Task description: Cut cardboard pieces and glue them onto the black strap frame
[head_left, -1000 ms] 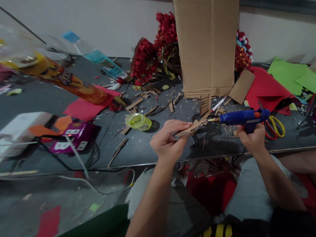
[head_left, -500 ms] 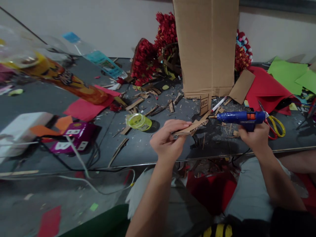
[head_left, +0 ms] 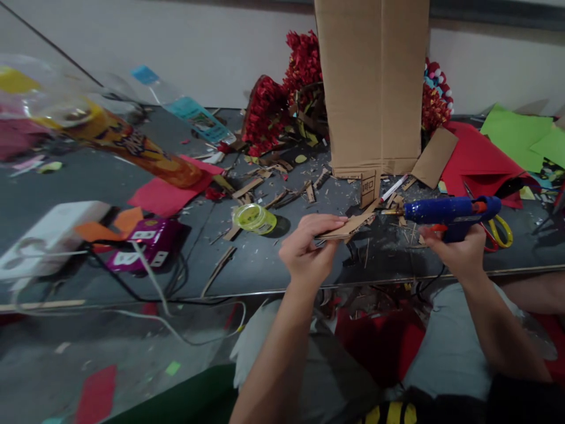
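Note:
Between the thumb and fingers of my left hand [head_left: 311,244] are narrow cardboard strips [head_left: 351,227], pointing up to the right. My right hand [head_left: 459,250] grips a blue hot glue gun [head_left: 450,211] by its handle, with a finger near the red trigger. The gun's metal nozzle points left, close to the far end of the strips; whether it touches them I cannot tell. Just behind stands a small printed cardboard piece [head_left: 369,188] before a tall cardboard panel [head_left: 373,88]. A white marker [head_left: 394,188] lies beside that piece.
A yellow-green tub [head_left: 255,218] stands left of my left hand. Scissors [head_left: 501,231] lie behind the glue gun. Bottles [head_left: 194,115], a purple power adapter [head_left: 148,244], a white power strip [head_left: 53,235] and cables are at left. Cardboard scraps litter the table; red paper [head_left: 479,156] lies right.
The glue gun has moved right, its nozzle drawing back from the strips, and more of its red trigger shows. The whole view has shifted slightly; my left hand still holds the strips.

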The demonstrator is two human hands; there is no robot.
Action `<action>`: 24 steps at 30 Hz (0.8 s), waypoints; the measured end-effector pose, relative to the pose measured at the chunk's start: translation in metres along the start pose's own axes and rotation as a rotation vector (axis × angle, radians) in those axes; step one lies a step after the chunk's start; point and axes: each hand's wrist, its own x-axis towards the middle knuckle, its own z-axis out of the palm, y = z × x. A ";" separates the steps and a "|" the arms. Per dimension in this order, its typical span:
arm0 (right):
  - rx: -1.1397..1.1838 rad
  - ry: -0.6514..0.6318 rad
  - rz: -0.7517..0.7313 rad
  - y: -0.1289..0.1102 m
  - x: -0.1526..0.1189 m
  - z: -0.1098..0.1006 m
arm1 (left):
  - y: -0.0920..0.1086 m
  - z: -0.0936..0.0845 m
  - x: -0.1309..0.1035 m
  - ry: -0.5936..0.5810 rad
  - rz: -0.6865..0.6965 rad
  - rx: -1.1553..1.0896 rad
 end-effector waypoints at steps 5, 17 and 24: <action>-0.082 -0.044 -0.160 -0.002 -0.008 0.003 | 0.002 0.000 0.001 -0.048 0.055 0.077; -0.185 -0.012 -0.298 -0.001 -0.007 0.001 | 0.003 0.000 0.001 -0.069 0.089 0.153; -0.187 -0.026 -0.233 0.003 -0.007 0.000 | 0.003 0.000 0.001 -0.060 0.072 0.160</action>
